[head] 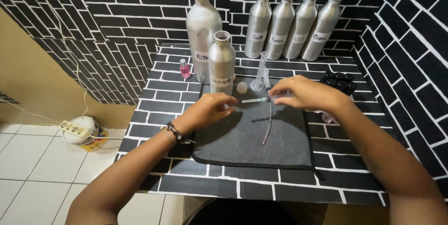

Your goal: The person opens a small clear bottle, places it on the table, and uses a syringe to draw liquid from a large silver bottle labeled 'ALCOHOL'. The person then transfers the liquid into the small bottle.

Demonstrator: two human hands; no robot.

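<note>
Partly hidden: right hand [305, 95] covers syringe [256, 100] end; grip unclear.

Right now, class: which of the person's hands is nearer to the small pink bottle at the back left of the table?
Left. The left hand lies on the grey mat, just right of the pink bottle. The right hand is farther right, beyond the measuring cylinder.

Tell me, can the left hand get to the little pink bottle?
Probably yes. The left hand lies on the grey mat, and the pink bottle stands to its far left with only bare tabletop between; the two open bottles stand aside.
</note>
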